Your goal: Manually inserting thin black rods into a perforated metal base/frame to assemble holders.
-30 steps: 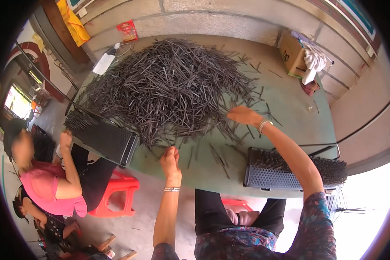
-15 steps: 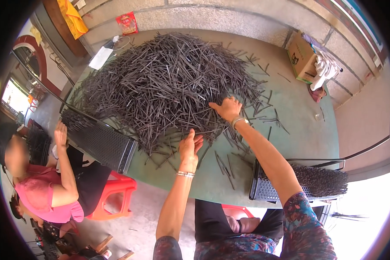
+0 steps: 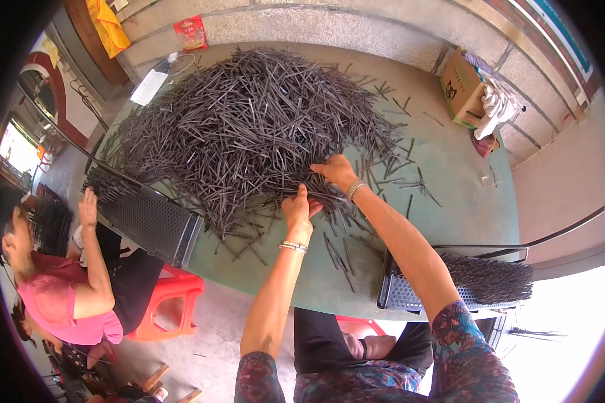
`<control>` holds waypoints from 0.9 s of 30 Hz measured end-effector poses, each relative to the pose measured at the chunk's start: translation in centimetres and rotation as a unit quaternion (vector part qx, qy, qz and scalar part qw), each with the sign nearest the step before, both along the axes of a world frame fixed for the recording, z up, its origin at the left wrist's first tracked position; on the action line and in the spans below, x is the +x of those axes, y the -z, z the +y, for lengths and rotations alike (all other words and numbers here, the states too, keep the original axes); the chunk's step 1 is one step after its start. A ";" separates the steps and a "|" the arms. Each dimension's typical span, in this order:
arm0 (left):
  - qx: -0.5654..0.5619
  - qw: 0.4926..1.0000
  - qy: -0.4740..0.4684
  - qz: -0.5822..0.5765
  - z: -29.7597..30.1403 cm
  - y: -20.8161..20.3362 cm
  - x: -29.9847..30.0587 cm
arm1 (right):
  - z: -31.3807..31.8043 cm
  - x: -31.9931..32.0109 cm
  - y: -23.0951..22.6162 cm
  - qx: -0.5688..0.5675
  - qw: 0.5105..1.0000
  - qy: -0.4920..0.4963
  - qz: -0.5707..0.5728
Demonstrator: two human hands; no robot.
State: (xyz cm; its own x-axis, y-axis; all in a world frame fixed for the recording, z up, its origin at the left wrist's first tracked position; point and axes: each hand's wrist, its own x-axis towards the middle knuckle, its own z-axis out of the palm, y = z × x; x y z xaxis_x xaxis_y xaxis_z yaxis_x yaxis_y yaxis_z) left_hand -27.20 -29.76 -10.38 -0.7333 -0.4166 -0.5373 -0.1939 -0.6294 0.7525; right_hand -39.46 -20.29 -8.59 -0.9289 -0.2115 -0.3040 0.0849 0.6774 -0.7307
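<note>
A: Where to look first?

B: At the sticks [image 3: 249, 121]. Find them heaped across the green table [image 3: 457, 201], with a few strewn loose to the right and along the front

A: And the left hand [image 3: 298, 211]?

B: Look at the heap's front edge. See the thumb raised, apart from the fingers, with sticks lying across between. Can't tell how firmly pinched, if at all

A: Same for the right hand [image 3: 338, 172]?

B: Look just beyond the left and slightly to the right, back upward. Note one digit stretched leftward over the sticks and the others bent down. Can't see the tips, so can't tell pinching from merely touching

A: Wearing anything?

B: See a bracelet [image 3: 293, 246] on the left wrist and a band [image 3: 357, 189] on the right

A: What else on the table?

B: Find the right rack [image 3: 400, 292] at the front edge, partly behind the right forearm, bristling with dark pieces. Find the left rack [image 3: 151, 218] at the opposite side, black and full of holes. Look further back for a white sheet [image 3: 149, 87], a red packet [image 3: 191, 35] and, at far right, a box [image 3: 460, 87] with pale cloth [image 3: 501, 107] hanging over

A: Anyone nearby?

B: Spot a co-worker [image 3: 67, 292] in pink at left, on a red stool [image 3: 181, 289], with one hand raised beside the left rack
</note>
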 end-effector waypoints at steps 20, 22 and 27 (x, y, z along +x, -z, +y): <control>-0.043 0.983 0.164 0.070 2.5 -3.4 13.2 | 14.2 2.1 -5.1 0.328 0.907 -0.139 0.226; -0.195 0.978 0.074 0.029 -1.1 -0.6 15.3 | 12.4 4.2 -8.3 0.302 0.946 -0.081 -0.088; -0.085 0.996 0.019 0.014 -0.3 0.4 16.5 | 13.6 3.4 -4.3 0.276 0.948 -0.156 0.013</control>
State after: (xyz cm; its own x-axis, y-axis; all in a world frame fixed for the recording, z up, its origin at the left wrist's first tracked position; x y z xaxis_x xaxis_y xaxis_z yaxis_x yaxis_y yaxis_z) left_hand -10.73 -30.10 -10.74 -0.7639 -0.4713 -0.4409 -0.1923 -0.4859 0.8526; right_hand -36.01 -6.70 -4.29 -0.8564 -0.2923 -0.4256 -0.1957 0.9466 -0.2563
